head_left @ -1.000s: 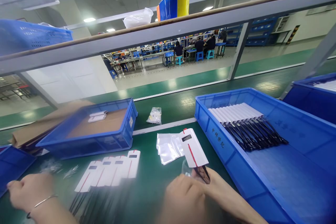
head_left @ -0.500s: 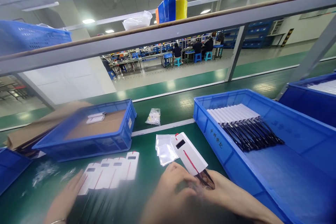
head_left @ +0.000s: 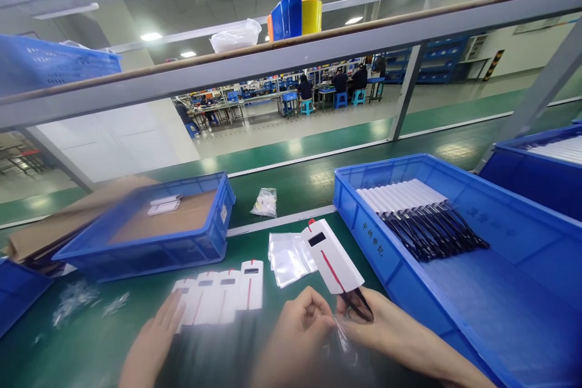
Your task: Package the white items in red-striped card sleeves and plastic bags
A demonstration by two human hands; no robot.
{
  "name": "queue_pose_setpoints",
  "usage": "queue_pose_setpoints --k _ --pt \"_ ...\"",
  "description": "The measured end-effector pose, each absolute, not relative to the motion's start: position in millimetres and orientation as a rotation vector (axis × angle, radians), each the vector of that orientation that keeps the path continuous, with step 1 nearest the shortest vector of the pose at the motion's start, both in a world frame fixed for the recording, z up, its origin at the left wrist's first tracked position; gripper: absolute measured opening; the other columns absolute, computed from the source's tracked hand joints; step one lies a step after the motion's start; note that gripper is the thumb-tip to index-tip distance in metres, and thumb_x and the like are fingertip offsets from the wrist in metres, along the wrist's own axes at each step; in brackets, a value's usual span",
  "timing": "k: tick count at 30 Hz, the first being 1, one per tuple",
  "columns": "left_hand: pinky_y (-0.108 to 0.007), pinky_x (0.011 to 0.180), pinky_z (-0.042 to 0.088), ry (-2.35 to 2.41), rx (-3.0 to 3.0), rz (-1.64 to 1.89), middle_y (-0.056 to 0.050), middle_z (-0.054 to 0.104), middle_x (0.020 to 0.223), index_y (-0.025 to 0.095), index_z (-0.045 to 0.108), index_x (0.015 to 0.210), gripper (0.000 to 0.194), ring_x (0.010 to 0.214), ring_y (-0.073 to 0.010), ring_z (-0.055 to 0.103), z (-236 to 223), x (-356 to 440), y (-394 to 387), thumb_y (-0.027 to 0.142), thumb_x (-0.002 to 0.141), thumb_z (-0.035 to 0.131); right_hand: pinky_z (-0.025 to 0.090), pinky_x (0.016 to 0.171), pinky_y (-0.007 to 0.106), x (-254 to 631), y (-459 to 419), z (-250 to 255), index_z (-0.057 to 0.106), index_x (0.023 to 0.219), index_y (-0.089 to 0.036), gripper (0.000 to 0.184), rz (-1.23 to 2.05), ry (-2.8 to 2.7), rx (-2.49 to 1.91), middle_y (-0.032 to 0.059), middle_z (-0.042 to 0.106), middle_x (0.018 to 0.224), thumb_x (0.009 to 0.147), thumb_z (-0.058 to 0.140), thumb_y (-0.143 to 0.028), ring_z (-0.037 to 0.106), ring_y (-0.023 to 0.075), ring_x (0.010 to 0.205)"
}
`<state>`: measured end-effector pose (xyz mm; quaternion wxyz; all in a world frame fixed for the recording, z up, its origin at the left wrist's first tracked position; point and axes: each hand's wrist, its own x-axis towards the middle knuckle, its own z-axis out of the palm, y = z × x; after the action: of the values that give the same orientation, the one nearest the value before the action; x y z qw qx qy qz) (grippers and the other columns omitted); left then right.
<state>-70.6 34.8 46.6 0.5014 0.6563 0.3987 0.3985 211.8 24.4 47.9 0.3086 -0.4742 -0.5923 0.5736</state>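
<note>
My right hand (head_left: 379,318) grips a flat white device (head_left: 334,257) by its lower end, where black cords (head_left: 357,304) hang out. A small dark window and a red stripe mark its face, and a red tip shows at its top. Beside it, my left hand (head_left: 302,321) is closed in a pinch on thin clear plastic film (head_left: 342,334), which stretches toward my right hand. Another person's hand (head_left: 154,333) presses against the left end of a row of several similar white devices (head_left: 230,296); their cords blur below. Clear plastic bags (head_left: 288,257) lie behind the held device.
A blue bin (head_left: 386,273) on the right holds white devices with black cords. At left stands a blue bin (head_left: 150,267) with cardboard and white pieces. Plastic scraps (head_left: 75,300) and a small bag (head_left: 265,202) lie on the green table. A shelf beam (head_left: 291,51) crosses above.
The other person's hand and the row of devices have slid right. My left hand has drawn slightly away from the cords, and the clear film now shows between my hands.
</note>
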Motion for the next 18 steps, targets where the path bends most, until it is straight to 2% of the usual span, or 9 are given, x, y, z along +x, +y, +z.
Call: queue_pose_setpoints --k 2,5,7,9,12,15,18 --pt "-0.026 0.05 0.034 0.956 1.598 0.991 -0.002 0.06 0.066 0.027 0.066 0.073 0.041 0.068 -0.0179 0.058 58.3 -122.7 35.2 0.067 0.077 0.071 0.043 0.068 0.024 213.1 26.3 45.3 0.059 0.086 -0.018 0.025 1.465 -1.574 -1.281 -0.002 0.054 0.081 0.083 0.071 -0.039 0.052 0.0171 0.078" --pt "-0.025 0.053 0.04 0.969 1.61 0.984 -0.002 0.062 0.065 0.026 0.065 0.067 0.044 0.072 -0.0187 0.062 58.6 -155.2 37.2 0.067 0.083 0.064 0.043 0.072 0.026 213.5 27.9 42.5 0.058 0.087 -0.018 0.026 1.386 -1.564 -1.332 -0.0008 0.054 0.084 0.09 0.064 -0.044 0.052 0.0181 0.081" --pt "-0.026 0.058 0.046 0.992 1.61 0.912 -0.003 0.065 0.071 0.022 0.067 0.074 0.045 0.074 -0.0191 0.064 49.1 -138.1 40.8 0.064 0.089 0.059 0.044 0.078 0.028 212.2 28.7 42.6 0.057 0.091 -0.018 0.027 1.355 -1.541 -1.36 0.0013 0.055 0.09 0.092 0.059 -0.045 0.054 0.0206 0.088" --pt "-0.029 0.065 0.053 0.996 1.614 0.871 -0.004 0.068 0.082 0.017 0.069 0.089 0.038 0.077 -0.018 0.065 38.6 -104.2 45.6 0.054 0.093 0.061 0.045 0.082 0.03 210.3 29.1 45.0 0.055 0.095 -0.018 0.028 1.36 -1.525 -1.366 0.003 0.056 0.095 0.09 0.06 -0.046 0.055 0.0232 0.095" --pt "-0.032 0.074 0.057 0.998 1.628 0.831 -0.006 0.07 0.1 0.018 0.068 0.102 0.026 0.084 -0.0166 0.066 28.7 -52.3 48.0 0.042 0.098 0.058 0.047 0.084 0.029 208.9 28.4 51.6 0.054 0.097 -0.019 0.027 1.441 -1.54 -1.338 0.0034 0.057 0.099 0.084 0.065 -0.04 0.055 0.0251 0.102" --pt "-0.033 0.079 0.058 1.001 1.651 0.816 -0.007 0.069 0.108 0.018 0.067 0.107 0.025 0.088 -0.0164 0.066 22.4 -15.9 39.7 0.039 0.099 0.056 0.046 0.076 0.027 209.4 26.9 58.2 0.056 0.095 -0.019 0.024 1.546 -1.572 -1.337 0.0015 0.059 0.093 0.079 0.068 -0.032 0.056 0.022 0.092" --pt "-0.033 0.077 0.057 0.999 1.675 0.82 -0.006 0.069 0.102 0.016 0.067 0.105 0.026 0.085 -0.0161 0.066 15.4 4.1 29.0 0.04 0.098 0.059 0.044 0.07 0.025 208.6 25.8 63.3 0.056 0.092 -0.017 0.026 1.625 -1.592 -1.354 -0.0008 0.058 0.085 0.075 0.071 -0.029 0.054 0.018 0.082"
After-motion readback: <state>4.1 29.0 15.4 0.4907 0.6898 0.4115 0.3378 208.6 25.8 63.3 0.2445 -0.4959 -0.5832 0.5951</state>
